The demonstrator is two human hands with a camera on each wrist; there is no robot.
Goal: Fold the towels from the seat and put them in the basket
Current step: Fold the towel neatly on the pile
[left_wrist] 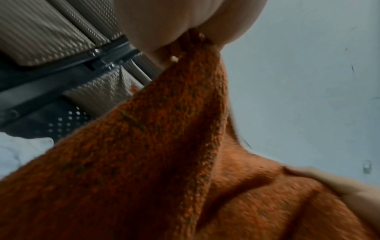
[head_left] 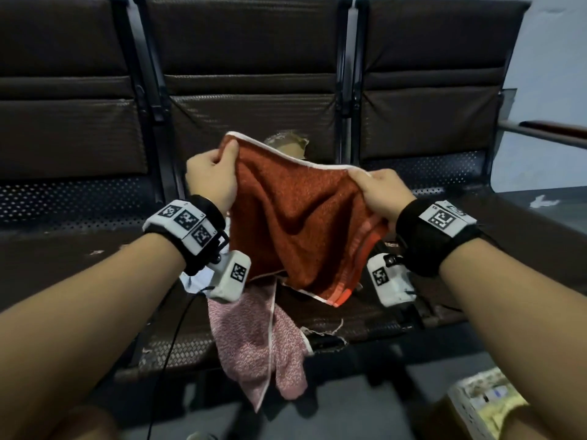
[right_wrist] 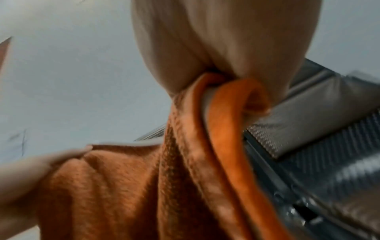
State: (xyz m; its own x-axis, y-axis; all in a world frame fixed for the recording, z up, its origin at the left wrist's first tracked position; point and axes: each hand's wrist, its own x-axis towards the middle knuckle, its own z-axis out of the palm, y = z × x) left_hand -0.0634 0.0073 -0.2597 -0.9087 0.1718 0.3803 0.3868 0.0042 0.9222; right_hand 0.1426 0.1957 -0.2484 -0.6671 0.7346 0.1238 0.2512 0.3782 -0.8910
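A rust-orange towel [head_left: 295,217] with a white edge hangs in the air above the middle seat. My left hand [head_left: 212,179] pinches its upper left corner, and my right hand [head_left: 381,195] pinches the upper right edge. The left wrist view shows the orange towel [left_wrist: 144,162] bunched under my palm. In the right wrist view, the towel's hem [right_wrist: 222,113] loops out of my grip. A pink towel [head_left: 257,341] lies on the seat's front edge and droops toward the floor. A woven basket [head_left: 482,404] stands on the floor at the lower right.
A row of dark padded seats [head_left: 254,90] with perforated metal backs fills the scene. The middle seat's cover is torn [head_left: 289,144]. A pale cloth [head_left: 193,281] peeks out under my left wrist camera. A grey wall [head_left: 546,74] and a rail stand at right.
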